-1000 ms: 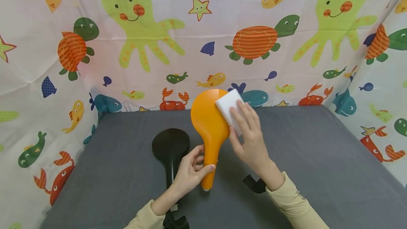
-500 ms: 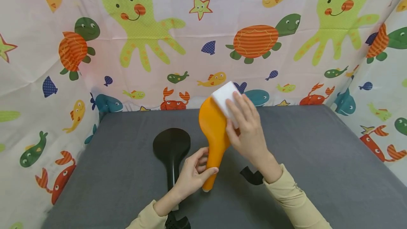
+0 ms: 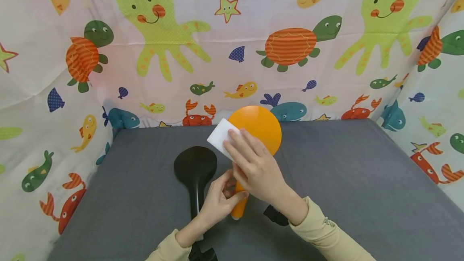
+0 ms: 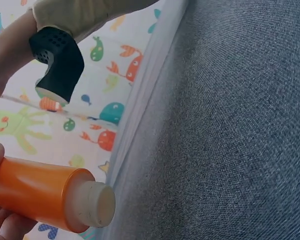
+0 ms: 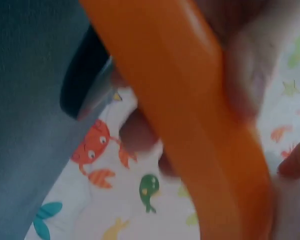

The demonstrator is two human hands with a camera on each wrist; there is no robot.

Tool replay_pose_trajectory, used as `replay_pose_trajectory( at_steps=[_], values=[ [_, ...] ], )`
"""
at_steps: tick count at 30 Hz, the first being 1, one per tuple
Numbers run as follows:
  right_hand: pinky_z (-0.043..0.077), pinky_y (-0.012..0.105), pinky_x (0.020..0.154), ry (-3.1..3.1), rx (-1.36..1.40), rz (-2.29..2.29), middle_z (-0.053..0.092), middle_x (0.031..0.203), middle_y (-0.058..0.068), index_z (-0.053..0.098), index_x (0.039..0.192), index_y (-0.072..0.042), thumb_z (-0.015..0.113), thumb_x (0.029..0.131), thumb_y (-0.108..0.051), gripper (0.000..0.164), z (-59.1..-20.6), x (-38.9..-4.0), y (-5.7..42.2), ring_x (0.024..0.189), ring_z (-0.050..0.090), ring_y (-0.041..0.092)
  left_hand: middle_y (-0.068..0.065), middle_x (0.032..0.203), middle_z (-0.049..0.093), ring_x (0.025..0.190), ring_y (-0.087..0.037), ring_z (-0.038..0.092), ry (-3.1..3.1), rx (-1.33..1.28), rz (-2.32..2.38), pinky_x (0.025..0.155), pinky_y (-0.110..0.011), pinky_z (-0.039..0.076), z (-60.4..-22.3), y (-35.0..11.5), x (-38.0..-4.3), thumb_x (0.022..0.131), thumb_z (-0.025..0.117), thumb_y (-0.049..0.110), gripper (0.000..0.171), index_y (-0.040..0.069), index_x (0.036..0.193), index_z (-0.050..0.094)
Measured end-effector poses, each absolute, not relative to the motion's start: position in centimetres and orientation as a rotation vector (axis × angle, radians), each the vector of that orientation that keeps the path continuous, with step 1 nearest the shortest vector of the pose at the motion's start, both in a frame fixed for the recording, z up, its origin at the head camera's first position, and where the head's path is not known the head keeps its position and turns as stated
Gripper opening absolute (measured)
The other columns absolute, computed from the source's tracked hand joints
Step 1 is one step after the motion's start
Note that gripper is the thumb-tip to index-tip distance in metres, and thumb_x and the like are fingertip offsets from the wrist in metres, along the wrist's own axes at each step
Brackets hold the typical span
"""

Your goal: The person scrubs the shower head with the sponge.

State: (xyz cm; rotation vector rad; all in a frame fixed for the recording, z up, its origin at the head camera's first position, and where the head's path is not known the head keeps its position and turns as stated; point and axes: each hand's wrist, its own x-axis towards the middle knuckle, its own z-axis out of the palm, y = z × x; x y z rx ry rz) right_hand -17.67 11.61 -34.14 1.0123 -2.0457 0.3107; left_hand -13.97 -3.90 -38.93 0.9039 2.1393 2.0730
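Note:
An orange shower head (image 3: 259, 122) with a round head stands tilted up over the table. My left hand (image 3: 219, 202) grips its handle low down; the off-white end fitting (image 4: 101, 205) sticks out below that grip in the left wrist view. My right hand (image 3: 259, 168) holds a white sponge (image 3: 219, 136) at the left edge of the round head, covering its lower part and neck. In the right wrist view the orange handle (image 5: 175, 90) fills the middle, with blurred fingers on both sides. A black shower head (image 3: 195, 166) lies left of my left hand.
A grey cloth covers the table (image 3: 351, 180). Behind it hangs a white curtain (image 3: 221, 63) printed with sea animals, and it runs along both sides. Black wrist mounts show below my left wrist and beside the right one (image 3: 276, 215).
My right hand has moved the sponge from the right side of the orange head across to its left edge. The orange head has swung right and turned; the left hand keeps its grip.

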Motion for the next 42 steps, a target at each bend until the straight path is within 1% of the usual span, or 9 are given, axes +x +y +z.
replay_pose_trajectory(
  at_steps=[6, 10, 13, 18, 21, 26, 31, 35, 42],
  values=[
    [0.030, 0.049, 0.104, -2.004, 0.761, 0.540, 0.042, 0.139, 0.017, 0.052, 0.129, -0.002, 0.054, 0.083, -0.013, 0.048, -32.9, -19.3, 14.2, 0.127, 0.036, 0.037, -0.022, 0.115, 0.057, 0.099, -0.032, 0.062, 2.173, 0.887, 2.037, 0.079, -0.032, 0.052, -38.6, -3.8, -13.8, 0.083, 0.063, -0.007, 0.042, -0.008, 0.122, 0.048],
    [0.031, 0.051, 0.102, -2.006, 0.610, 0.660, 0.040, 0.141, 0.016, 0.050, 0.131, -0.002, 0.052, 0.086, -0.014, 0.047, -32.6, -20.0, 15.7, 0.126, 0.036, 0.038, -0.021, 0.114, 0.057, 0.098, -0.032, 0.062, 2.194, 0.885, 2.022, 0.079, -0.032, 0.052, -38.9, -3.9, -14.0, 0.083, 0.064, -0.006, 0.042, -0.007, 0.123, 0.049],
    [0.030, 0.051, 0.103, -1.993, 0.697, 0.641, 0.041, 0.140, 0.017, 0.050, 0.131, -0.001, 0.051, 0.087, -0.015, 0.046, -33.2, -19.5, 15.4, 0.126, 0.036, 0.040, -0.021, 0.115, 0.056, 0.098, -0.031, 0.062, 2.151, 0.903, 2.056, 0.079, -0.032, 0.052, -39.9, -4.0, -14.6, 0.084, 0.063, -0.006, 0.043, -0.006, 0.124, 0.047],
    [0.030, 0.048, 0.104, -1.929, 1.098, 0.424, 0.044, 0.137, 0.018, 0.052, 0.129, 0.000, 0.045, 0.091, -0.016, 0.042, -35.4, -17.7, 13.6, 0.126, 0.037, 0.039, -0.019, 0.117, 0.054, 0.097, -0.024, 0.062, 1.992, 0.964, 2.171, 0.078, -0.034, 0.053, -41.1, -4.7, -15.8, 0.086, 0.059, -0.007, 0.043, -0.006, 0.127, 0.044],
    [0.032, 0.046, 0.103, -1.892, 1.225, 0.357, 0.046, 0.136, 0.018, 0.052, 0.129, -0.001, 0.043, 0.093, -0.017, 0.041, -36.1, -17.2, 13.4, 0.125, 0.040, 0.038, -0.018, 0.118, 0.054, 0.096, -0.022, 0.061, 1.887, 1.021, 2.209, 0.079, -0.035, 0.053, -41.1, -5.0, -16.2, 0.088, 0.058, -0.004, 0.043, -0.007, 0.128, 0.043],
    [0.031, 0.049, 0.102, -1.859, 1.037, 0.498, 0.046, 0.135, 0.018, 0.056, 0.125, -0.002, 0.045, 0.090, -0.017, 0.039, -35.3, -18.6, 15.2, 0.124, 0.039, 0.040, -0.015, 0.115, 0.057, 0.096, -0.025, 0.063, 1.686, 1.018, 2.199, 0.083, -0.038, 0.051, -40.8, -5.2, -16.4, 0.092, 0.057, 0.006, 0.044, -0.006, 0.131, 0.041],
    [0.032, 0.047, 0.103, -1.795, 0.815, 0.762, 0.044, 0.136, 0.021, 0.055, 0.124, 0.001, 0.047, 0.092, -0.021, 0.039, -34.6, -19.8, 16.6, 0.124, 0.037, 0.044, -0.010, 0.110, 0.059, 0.095, -0.023, 0.064, 1.546, 0.998, 2.177, 0.083, -0.037, 0.051, -40.5, -5.3, -16.3, 0.094, 0.055, 0.008, 0.043, -0.008, 0.131, 0.041],
    [0.033, 0.048, 0.102, -1.710, 0.901, 0.777, 0.043, 0.133, 0.026, 0.055, 0.121, 0.002, 0.049, 0.092, -0.017, 0.036, -35.7, -19.5, 15.8, 0.121, 0.036, 0.048, -0.010, 0.107, 0.061, 0.094, -0.023, 0.064, 1.420, 1.043, 2.191, 0.082, -0.035, 0.051, -40.4, -5.5, -16.3, 0.095, 0.048, 0.005, 0.035, -0.013, 0.125, 0.041],
    [0.030, 0.045, 0.105, -1.673, 1.192, 0.564, 0.043, 0.133, 0.024, 0.053, 0.125, -0.004, 0.050, 0.093, -0.010, 0.033, -37.8, -18.8, 14.6, 0.122, 0.036, 0.044, -0.010, 0.110, 0.058, 0.096, -0.021, 0.062, 1.194, 0.985, 2.222, 0.087, -0.034, 0.049, -40.0, -6.0, -16.4, 0.096, 0.041, 0.004, 0.031, -0.009, 0.124, 0.041]
  ],
)
